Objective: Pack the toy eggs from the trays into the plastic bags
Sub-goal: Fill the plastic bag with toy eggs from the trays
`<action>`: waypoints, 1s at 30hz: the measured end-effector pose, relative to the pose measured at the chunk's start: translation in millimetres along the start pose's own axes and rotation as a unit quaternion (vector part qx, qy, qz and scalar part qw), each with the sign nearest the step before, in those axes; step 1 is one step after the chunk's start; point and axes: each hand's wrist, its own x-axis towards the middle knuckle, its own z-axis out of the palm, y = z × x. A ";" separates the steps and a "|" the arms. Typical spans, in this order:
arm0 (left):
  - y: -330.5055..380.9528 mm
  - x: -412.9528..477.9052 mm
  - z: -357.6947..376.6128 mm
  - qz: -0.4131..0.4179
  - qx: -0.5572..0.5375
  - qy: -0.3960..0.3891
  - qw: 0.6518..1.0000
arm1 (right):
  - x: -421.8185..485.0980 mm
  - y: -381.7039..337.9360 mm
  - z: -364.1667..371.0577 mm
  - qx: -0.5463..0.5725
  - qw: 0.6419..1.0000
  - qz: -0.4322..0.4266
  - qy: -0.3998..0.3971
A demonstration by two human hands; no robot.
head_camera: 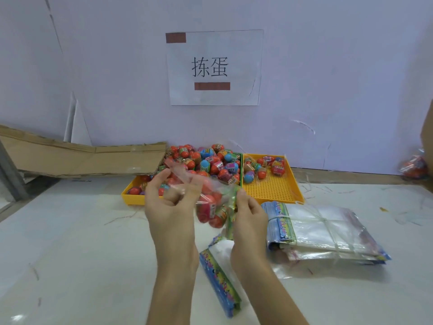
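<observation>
Two hands were up over the desk (70,254), sharing one filled plastic bag (212,207). Left hand (167,202) had thumb and fingers curled, pinching the bag's clear top edge, which was motion-blurred. Right hand (248,215) was curled round the bag's green printed edge, gripping it. Several red toy eggs (206,211) sat inside the bag, hanging between the two hands, off the desk surface.

Nearest the wearer, under the right wrist, a loose empty bag (220,275) with a blue printed header lay flat on the desk. To the right of the right hand, a tied bundle of empty bags (325,231) lay on the desk, headers facing the hands.

Beyond the hands, two yellow trays sat side by side, touching. The left tray (131,195) was heaped with eggs, mostly red, some blue and green, and partly hidden behind the left hand. The right tray (274,186) held only a few wrapped eggs (264,166) at its far end; the near part showed bare grid floor.

Far left of the hands, flattened cardboard (82,158) leaned by the wall. On the wall straight ahead, a paper sign (214,66) with printed characters. Far right edge: another filled bag (414,164), blurry.
</observation>
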 end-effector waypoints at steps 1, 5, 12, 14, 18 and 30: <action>2.7 2.0 1.5 -0.006 0.020 -0.032 0.999 | -2.9 -1.0 1.2 0.015 0.998 -0.038 0.036; 11.3 15.4 -0.9 -0.059 0.100 -0.126 0.985 | -7.5 -6.6 -1.0 0.062 0.990 -0.098 0.079; 13.2 15.4 3.1 -0.039 0.068 -0.148 0.986 | -5.4 -10.6 -10.5 0.120 0.991 -0.060 0.004; 14.4 12.2 9.5 -0.046 0.024 -0.165 0.985 | -6.9 -12.9 -10.4 0.139 0.989 -0.041 -0.020; 20.4 12.8 15.6 -0.024 -0.019 -0.159 0.987 | -9.7 -18.3 -12.2 0.146 0.989 -0.028 -0.014; 33.3 6.3 20.1 0.082 -0.046 -0.137 0.986 | -23.7 -16.2 -7.5 0.210 0.977 0.028 -0.016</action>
